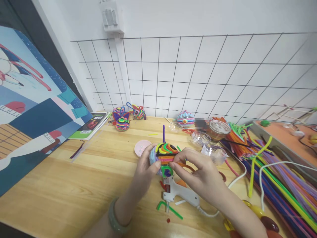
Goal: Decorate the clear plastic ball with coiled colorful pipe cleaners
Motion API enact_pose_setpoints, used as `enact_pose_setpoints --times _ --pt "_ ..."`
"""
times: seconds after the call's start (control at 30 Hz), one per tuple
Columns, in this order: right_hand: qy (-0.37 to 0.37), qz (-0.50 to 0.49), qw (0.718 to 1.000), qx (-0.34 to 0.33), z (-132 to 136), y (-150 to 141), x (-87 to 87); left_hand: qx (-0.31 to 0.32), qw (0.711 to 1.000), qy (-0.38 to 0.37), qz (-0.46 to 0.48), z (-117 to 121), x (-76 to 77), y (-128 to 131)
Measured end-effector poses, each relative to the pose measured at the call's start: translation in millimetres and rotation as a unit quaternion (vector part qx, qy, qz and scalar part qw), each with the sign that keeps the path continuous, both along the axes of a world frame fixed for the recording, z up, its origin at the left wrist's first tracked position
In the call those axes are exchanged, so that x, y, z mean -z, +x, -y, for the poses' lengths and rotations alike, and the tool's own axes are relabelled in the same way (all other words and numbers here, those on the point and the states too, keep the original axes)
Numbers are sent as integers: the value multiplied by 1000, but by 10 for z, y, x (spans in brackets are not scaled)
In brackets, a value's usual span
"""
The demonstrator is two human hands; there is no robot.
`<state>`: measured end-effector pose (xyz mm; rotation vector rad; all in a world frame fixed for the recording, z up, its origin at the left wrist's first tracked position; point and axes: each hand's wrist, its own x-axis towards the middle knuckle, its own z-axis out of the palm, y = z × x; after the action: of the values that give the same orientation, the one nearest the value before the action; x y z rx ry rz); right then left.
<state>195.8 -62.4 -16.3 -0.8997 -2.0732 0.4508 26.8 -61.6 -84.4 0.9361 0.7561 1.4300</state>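
Note:
My left hand is wrapped round a ball covered in coloured pipe cleaners, with rainbow stripes, black bands and a light blue side. At the ball's right side, the thumb and forefinger of my right hand are pinched together against its surface. A brown-orange pipe cleaner runs out from those fingertips and passes behind the hand. Below the ball lies a white glue gun on the wooden table. Beside its nozzle is a bent green pipe cleaner piece.
Finished colourful balls stand at the back left, and a striped ball at the back. A pink dish sits behind my left hand. Clear plastic shells, bundled pipe cleaners and a white cord occupy the right.

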Motion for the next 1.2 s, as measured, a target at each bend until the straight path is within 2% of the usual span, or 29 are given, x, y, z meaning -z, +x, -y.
enact_pose_setpoints --times 0.37,0.53,0.67,1.0,1.2 --pt "-5 0 1000 6 14 -24 -16 -21 999 14 -31 0 37 5" --pt "-54 -13 998 -19 7 28 -17 -25 1000 2 11 32 -53 24" --pt "-71 -26 997 -33 6 74 -48 10 998 3 64 55 -111 24" --pt "-126 -60 990 -34 -6 61 -79 33 995 14 95 42 -58 1" --pt "-162 -85 982 -39 -19 56 -93 36 993 -5 115 44 -59 9"
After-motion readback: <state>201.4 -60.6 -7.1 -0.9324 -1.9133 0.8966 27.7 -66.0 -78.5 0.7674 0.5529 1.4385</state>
